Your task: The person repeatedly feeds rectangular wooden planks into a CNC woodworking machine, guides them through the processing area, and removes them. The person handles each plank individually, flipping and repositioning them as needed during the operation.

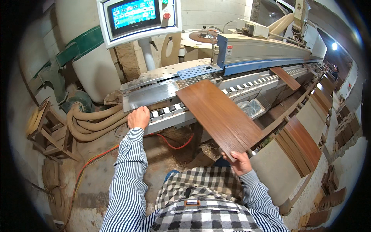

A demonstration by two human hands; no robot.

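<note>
My right hand (240, 164) grips the near end of a brown wood-grain board (218, 116), thumb on top. The board's far end lies on the metal bed and roller strip of a long edge-banding machine, beside a blue perforated plate (199, 71). My left hand (138, 117) is closed over the near left corner of the machine's metal bed (152, 94), its fingertips partly hidden. A second brown board (285, 78) sits farther along the roller strip (247, 85), past the blue-edged guard (262, 54).
A control panel (133, 15) with a lit screen stands at the back left. Thick beige hoses (92, 120) and a wooden stool (54, 133) are at left. Stacked brown boards (299, 145) lie on a bench at right. A red hose (174, 147) runs beneath the machine.
</note>
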